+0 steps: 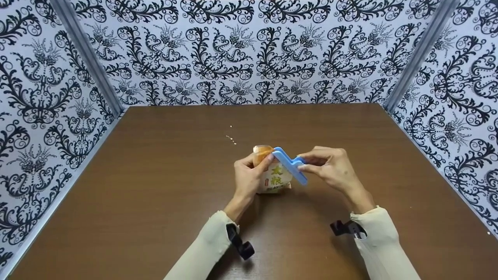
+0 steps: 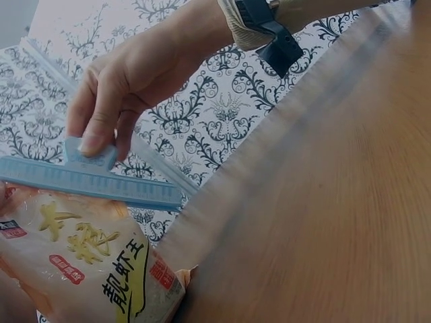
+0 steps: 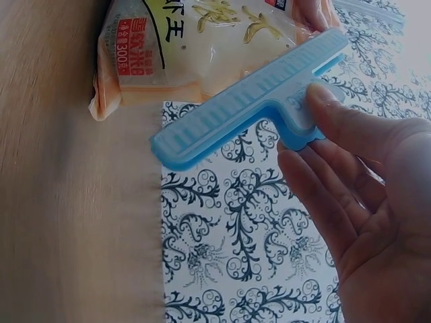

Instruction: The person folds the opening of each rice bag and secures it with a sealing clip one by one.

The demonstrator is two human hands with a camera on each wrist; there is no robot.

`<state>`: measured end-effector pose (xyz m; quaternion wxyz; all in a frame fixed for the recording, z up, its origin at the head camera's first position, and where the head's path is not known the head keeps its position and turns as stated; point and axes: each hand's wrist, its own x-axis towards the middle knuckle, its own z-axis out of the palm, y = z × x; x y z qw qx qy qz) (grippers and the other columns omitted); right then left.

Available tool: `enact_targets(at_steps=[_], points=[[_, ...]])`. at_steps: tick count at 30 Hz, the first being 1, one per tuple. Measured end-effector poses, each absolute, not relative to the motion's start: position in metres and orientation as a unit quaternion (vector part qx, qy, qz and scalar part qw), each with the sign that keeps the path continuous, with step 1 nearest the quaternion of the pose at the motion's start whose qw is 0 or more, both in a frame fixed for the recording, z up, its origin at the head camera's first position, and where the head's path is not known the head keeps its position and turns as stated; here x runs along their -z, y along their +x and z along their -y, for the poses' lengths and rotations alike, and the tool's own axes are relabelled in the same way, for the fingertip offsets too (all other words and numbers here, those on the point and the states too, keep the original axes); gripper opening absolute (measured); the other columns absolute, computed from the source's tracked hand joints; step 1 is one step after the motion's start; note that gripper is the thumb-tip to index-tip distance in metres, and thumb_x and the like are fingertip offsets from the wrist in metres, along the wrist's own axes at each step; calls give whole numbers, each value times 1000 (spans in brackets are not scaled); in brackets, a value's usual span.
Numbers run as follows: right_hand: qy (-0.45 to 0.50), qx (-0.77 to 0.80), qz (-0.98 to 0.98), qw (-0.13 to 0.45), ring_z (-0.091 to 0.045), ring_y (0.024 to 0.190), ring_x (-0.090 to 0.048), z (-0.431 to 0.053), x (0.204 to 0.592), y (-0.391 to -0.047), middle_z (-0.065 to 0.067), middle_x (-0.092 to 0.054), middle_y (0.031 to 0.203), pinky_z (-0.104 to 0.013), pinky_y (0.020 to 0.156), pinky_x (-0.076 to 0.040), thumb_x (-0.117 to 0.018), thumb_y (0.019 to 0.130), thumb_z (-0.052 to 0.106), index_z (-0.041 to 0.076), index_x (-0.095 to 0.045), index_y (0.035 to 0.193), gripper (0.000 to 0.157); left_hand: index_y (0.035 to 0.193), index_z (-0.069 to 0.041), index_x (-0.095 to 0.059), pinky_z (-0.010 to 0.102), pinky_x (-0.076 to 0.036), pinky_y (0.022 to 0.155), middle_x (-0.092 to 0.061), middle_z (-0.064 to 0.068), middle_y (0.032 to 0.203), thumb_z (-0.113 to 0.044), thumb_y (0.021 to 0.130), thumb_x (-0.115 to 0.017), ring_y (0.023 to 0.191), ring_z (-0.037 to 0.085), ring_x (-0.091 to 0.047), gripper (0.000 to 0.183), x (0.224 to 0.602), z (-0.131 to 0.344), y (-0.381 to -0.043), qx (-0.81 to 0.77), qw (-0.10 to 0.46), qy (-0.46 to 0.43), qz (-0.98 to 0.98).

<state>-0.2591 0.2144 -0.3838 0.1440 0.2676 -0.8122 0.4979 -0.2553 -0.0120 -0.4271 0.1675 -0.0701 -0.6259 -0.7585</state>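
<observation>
A small plastic food bag with yellow and black printed characters stands on the table, its upper end folded over and orange. My left hand grips it by that upper end, thumb on the near side. With thumb and fingers my right hand pinches the handle tabs of a long blue bag clip. The clip lies along the bag's edge in the left wrist view; I cannot tell whether the plastic is between its bars. Both thumb and fingers press the clip handle in the right wrist view.
The brown wooden table spreads around both hands. Several small white crumbs lie on it beyond the bag. Patterned wall panels rise at the back and both sides. Black camera straps sit at the wrists.
</observation>
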Motion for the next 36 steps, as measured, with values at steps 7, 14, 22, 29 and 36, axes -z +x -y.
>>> enact_targets(at_steps=[7, 14, 22, 29, 36], points=[[272, -503, 808, 140, -8, 74, -74, -212, 380, -259, -11, -76, 83, -23, 69, -62, -90, 77, 3, 5, -83, 102, 26, 87, 7, -77, 24, -54, 62, -73, -1, 77, -8, 87, -83, 67, 11, -66, 16, 425, 11, -254, 759, 169, -67, 625], [267, -501, 811, 141, -9, 73, -74, -211, 379, -260, -10, -76, 82, -23, 69, -62, -90, 76, 3, 6, -83, 101, 26, 86, 9, -76, 25, -54, 62, -72, -1, 75, -8, 87, -83, 66, 11, -66, 18, 424, 10, -254, 762, 165, -63, 623], [270, -502, 810, 142, -9, 74, -74, -209, 376, -260, -9, -75, 82, -23, 70, -62, -90, 77, 4, 9, -84, 101, 26, 91, 7, -78, 26, -56, 64, -76, 7, 80, -8, 87, -83, 68, 13, -68, 17, 425, 11, -254, 763, 167, -66, 621], [281, -502, 804, 152, -7, 73, -73, -207, 375, -260, -10, -75, 81, -22, 68, -61, -90, 77, 3, 7, -83, 101, 26, 80, 8, -74, 26, -54, 62, -71, 1, 73, -8, 88, -83, 66, 13, -66, 20, 427, 11, -255, 760, 175, -68, 622], [275, -505, 804, 148, -6, 73, -73, -206, 374, -260, -11, -74, 81, -21, 68, -61, -90, 76, 1, 5, -83, 101, 26, 70, 7, -68, 24, -50, 59, -63, -6, 69, -6, 87, -83, 66, 11, -62, 26, 427, 11, -255, 757, 183, -77, 622]])
